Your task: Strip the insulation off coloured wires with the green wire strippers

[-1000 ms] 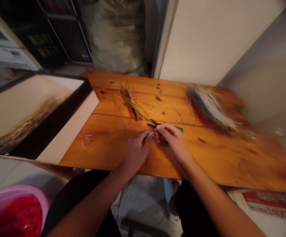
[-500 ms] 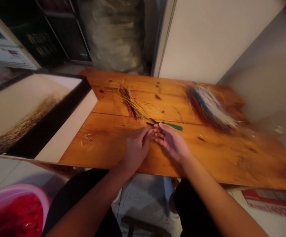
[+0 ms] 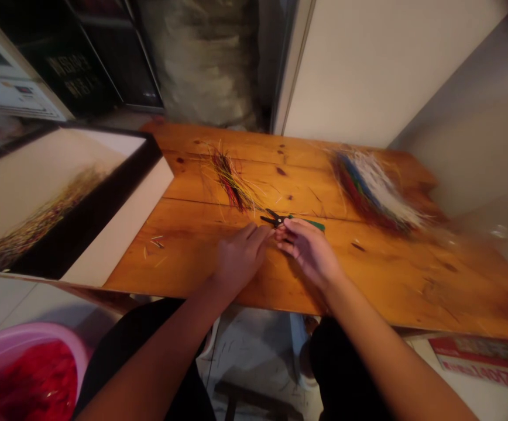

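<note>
My left hand (image 3: 242, 252) is closed, back up, its fingertips meeting those of my right hand over the table. The fingers of my right hand (image 3: 310, 250) are curled in a pinch, palm turned partly to the left. Whatever lies between the two sets of fingertips is too small to make out. Just beyond them, wire cutters (image 3: 274, 219) with black jaws and green handles lie on the wood, jaws apart and handles partly behind my right hand. A loose bundle of thin red, yellow and black wires (image 3: 233, 182) rests farther back.
A thicker bundle of white, blue, green and red wires (image 3: 374, 184) is at the right. At the left, an open box (image 3: 120, 216) holds many wires. Short offcuts (image 3: 157, 241) dot the wooden table (image 3: 184, 266). On the floor stands a pink basin (image 3: 72, 336) with red contents.
My left hand has turned slightly and shifted a little left, its knuckles higher. My right hand has eased slightly right, showing more of the cutters' jaws.
</note>
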`<state>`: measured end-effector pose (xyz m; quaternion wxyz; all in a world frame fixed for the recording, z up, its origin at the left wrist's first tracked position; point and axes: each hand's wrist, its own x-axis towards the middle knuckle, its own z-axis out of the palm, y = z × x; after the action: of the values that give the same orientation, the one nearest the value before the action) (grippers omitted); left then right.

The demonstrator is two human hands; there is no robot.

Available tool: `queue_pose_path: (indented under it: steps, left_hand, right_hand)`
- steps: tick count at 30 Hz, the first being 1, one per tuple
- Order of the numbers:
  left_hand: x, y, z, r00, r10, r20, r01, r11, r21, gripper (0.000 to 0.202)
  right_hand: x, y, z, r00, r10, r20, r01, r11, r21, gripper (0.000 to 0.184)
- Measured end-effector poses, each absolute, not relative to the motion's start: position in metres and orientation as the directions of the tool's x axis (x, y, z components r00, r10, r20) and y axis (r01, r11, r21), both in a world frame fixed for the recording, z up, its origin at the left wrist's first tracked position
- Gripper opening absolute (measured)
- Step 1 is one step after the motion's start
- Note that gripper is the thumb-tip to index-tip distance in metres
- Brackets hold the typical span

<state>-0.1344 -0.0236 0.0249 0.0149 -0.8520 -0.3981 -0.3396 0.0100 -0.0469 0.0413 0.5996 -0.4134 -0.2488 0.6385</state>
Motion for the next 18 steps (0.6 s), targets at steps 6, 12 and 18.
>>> queue_pose_path:
  steps: [6,12,18]
  left_hand:
    - [-0.133,-0.022,0.023,0.452,0.644,0.617,0.699,-0.686,0.205,0.027]
    - [-0.134,-0.021,0.028,0.455,0.624,0.635,0.714,-0.682,0.158,0.027]
    - [-0.138,-0.021,0.029,0.534,0.575,0.62,0.733,-0.68,0.0,0.027]
  right_hand:
    - [0.016,-0.046,0.043,0.074,0.965,-0.253,-0.611,-0.156,-0.776,0.012]
    - [0.02,-0.044,0.039,0.183,0.967,-0.177,-0.429,-0.083,-0.9,0.028]
    - [0.013,-0.045,0.034,0.107,0.976,-0.188,-0.448,-0.121,-0.886,0.021]
